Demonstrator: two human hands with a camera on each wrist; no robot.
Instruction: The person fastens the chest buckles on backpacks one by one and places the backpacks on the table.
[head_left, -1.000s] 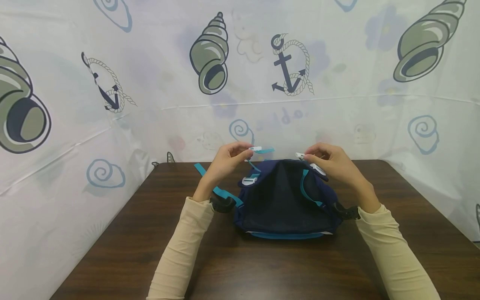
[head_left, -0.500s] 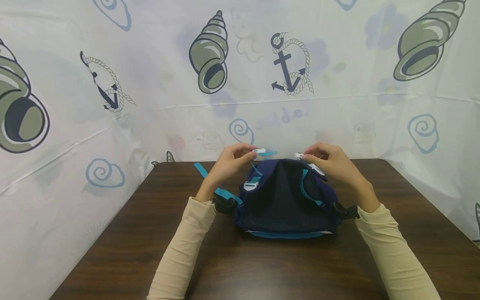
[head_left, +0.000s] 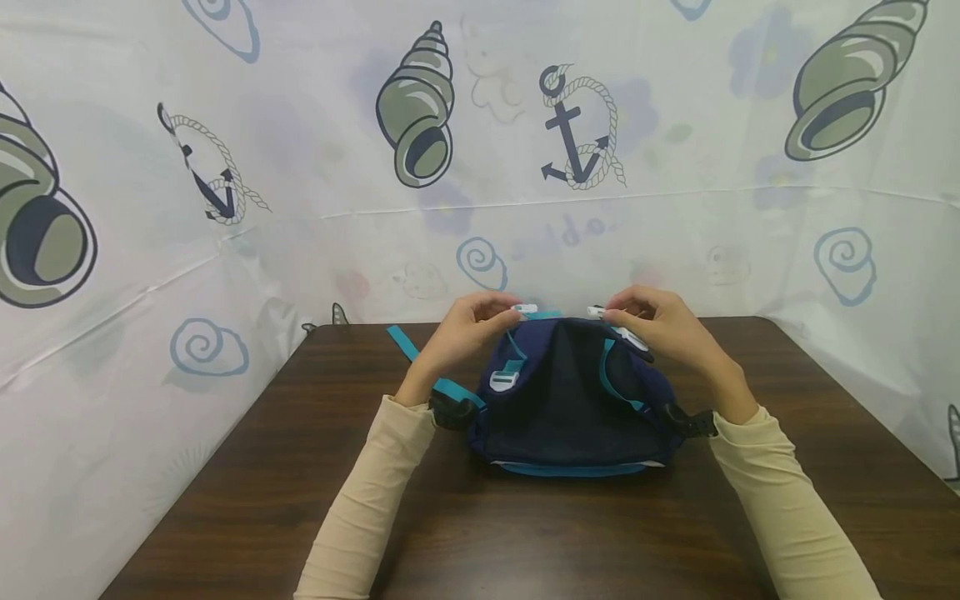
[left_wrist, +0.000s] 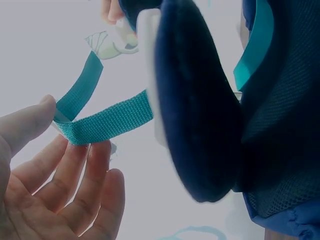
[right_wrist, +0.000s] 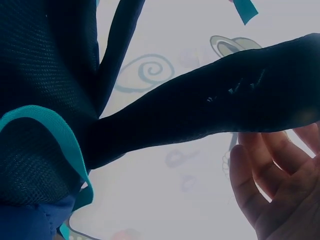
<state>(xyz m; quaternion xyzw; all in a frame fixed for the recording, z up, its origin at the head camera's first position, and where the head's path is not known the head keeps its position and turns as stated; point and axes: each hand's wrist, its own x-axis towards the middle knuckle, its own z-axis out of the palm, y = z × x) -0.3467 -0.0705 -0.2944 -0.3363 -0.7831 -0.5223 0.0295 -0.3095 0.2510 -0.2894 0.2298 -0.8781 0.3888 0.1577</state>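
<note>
A navy backpack [head_left: 581, 408] with a dark mesh back panel and teal trim lies on the table, one end toward the person. Above its left shoulder strap, my left hand [head_left: 467, 329] pinches a white buckle [head_left: 527, 308] threaded with teal webbing. In the left wrist view, that webbing [left_wrist: 107, 120] loops from the thumb and fingertips to the padded shoulder strap [left_wrist: 195, 110]. My right hand [head_left: 660, 323] pinches a second white buckle [head_left: 596, 311] at the other shoulder strap [right_wrist: 200, 105]. A short gap separates the two buckles. The padded strap hides part of the right fingers.
Beneath the bag is a dark brown wooden table [head_left: 480, 525]. A loose teal strap [head_left: 401, 340] stretches out past the left wrist. Behind the table's far edge hangs a white curtain [head_left: 337, 125] printed with shells and anchors.
My left hand has shifted right and slightly down, bringing its white buckle closer to the other one. The left shoulder strap has followed to the right. My right hand has stayed almost still.
</note>
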